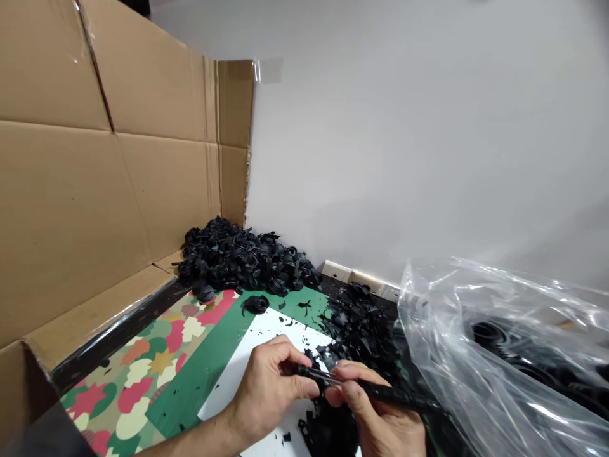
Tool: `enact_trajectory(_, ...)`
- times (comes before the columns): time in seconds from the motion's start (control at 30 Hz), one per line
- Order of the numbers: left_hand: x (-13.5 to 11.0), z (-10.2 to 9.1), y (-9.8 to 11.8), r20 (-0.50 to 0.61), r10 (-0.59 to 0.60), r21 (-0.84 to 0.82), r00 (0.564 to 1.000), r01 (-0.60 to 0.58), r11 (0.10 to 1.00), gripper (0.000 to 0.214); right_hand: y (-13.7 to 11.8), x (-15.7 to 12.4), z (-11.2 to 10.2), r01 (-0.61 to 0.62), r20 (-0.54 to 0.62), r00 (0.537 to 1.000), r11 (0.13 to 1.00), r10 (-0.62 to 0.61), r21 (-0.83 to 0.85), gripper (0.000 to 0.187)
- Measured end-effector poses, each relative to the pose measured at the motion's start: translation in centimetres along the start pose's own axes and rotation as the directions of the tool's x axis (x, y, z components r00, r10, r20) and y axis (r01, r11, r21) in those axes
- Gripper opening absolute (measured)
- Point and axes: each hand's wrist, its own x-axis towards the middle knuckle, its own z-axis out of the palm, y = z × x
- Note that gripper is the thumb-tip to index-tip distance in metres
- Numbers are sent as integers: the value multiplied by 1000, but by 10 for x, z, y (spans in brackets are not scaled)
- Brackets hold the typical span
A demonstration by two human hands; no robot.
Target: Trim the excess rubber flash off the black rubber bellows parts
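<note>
Left hand point(273, 384): thumb and fingers pinching a small black part point(303, 370), over the white sheet's right edge. Right hand point(380, 409): fingers closed round the black handle of a tool point(402, 396), its thin metal end reaching the part (exact contact hidden by the fingertips). Both hands low in view, near each other, tool between them.

Worktop point(157, 310): dark, bare strip showing along the left edge. Patterned sheet point(137, 371) next to that edge, green sheet point(202, 355) beside it, white sheet point(233, 374) on the green.

Pile point(242, 257) of black ribbed pieces fills the far left corner, against the cardboard point(157, 190) and wall point(419, 139). One loose piece point(257, 304) sits at the white sheet's far end. Black scraps point(364, 327) heaped along the right side; more under the right hand, few bits scattered on the sheets. Sockets point(361, 279) at the far edge. Clear bag point(442, 317) on the right, black stuff showing through.
</note>
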Motion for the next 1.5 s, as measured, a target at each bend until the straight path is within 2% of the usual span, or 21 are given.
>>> enact_trajectory(0.17, 1, 0, 1, -8, -9, -15, 1000, 9, 1000, 18, 8, -2, 1, 92, -20, 995, 995, -93, -29, 20)
enact_trajectory(0.23, 1, 1, 2, 2, -45, -35, 999, 45, 998, 17, 7, -6, 4, 215, 15, 977, 976, -215, -37, 15)
enact_trajectory(0.27, 0, 1, 2, 16, -71, -43, 997, 72, 996, 15, 5, -7, 5, 312, 61, 949, 949, -309, -54, 12)
enact_trajectory(0.33, -1, 2, 2, 64, -121, -52, 991, 125, 991, 13, -1, -5, 2, 539, 169, 841, 824, -515, -172, 8)
enact_trajectory(0.37, -2, 2, 3, 84, -124, -49, 989, 129, 990, 12, -4, -2, -2, 644, 232, 765, 718, -601, -264, 6)
enact_trajectory(0.43, -4, 3, 3, 99, -88, -32, 991, 92, 995, 12, -10, 6, -13, 749, 324, 643, 480, -694, -458, 5)
enact_trajectory(0.47, -5, 4, 4, 93, -59, -19, 994, 61, 998, 12, -11, 11, -18, 777, 368, 602, 412, -709, -477, 7)
enact_trajectory(0.5, -5, 4, 4, 82, -31, -3, 996, 31, 1000, 13, -11, 15, -23, 757, 334, 620, 430, -710, -492, 7)
enact_trajectory(0.57, -5, 4, 5, 60, 2, 27, 998, -4, 1000, 14, -8, 20, -28, 619, 162, 765, 644, -623, -450, 4)
enact_trajectory(0.63, -5, 3, 5, 42, 23, 50, 999, -25, 998, 14, -5, 19, -27, 432, 25, 891, 830, -453, -354, 16)
enact_trajectory(0.67, -5, 3, 5, 32, 37, 61, 999, -39, 997, 15, -4, 16, -24, 350, -15, 929, 888, -371, -297, 22)
enact_trajectory(0.73, -5, 2, 5, 14, 61, 84, 998, -62, 994, 15, -5, 10, -17, 228, -48, 970, 958, -239, -172, 31)
enact_trajectory(0.83, -6, 1, 6, 0, 85, 110, 996, -84, 990, 17, -12, 1, -8, 154, -4, 988, 988, -154, 11, 31)
enact_trajectory(0.97, -5, 2, 3, -18, 82, 113, 996, -79, 990, 17, -19, -5, -1, 172, 76, 981, 979, -181, 113, 25)
enact_trajectory(1.17, -2, 0, -5, 14, 57, 93, 998, -58, 994, 16, -16, -7, 2, 301, 164, 939, 953, -302, 31, 21)
enact_trajectory(1.33, -3, 0, -5, 9, 49, 111, 999, -50, 993, 16, -2, -7, -1, 248, 112, 963, 968, -243, -31, 23)
enact_trajectory(1.5, -3, -1, -3, 11, 61, 107, 998, -62, 992, 16, 5, -7, -3, 237, 93, 968, 971, -234, -19, 22)
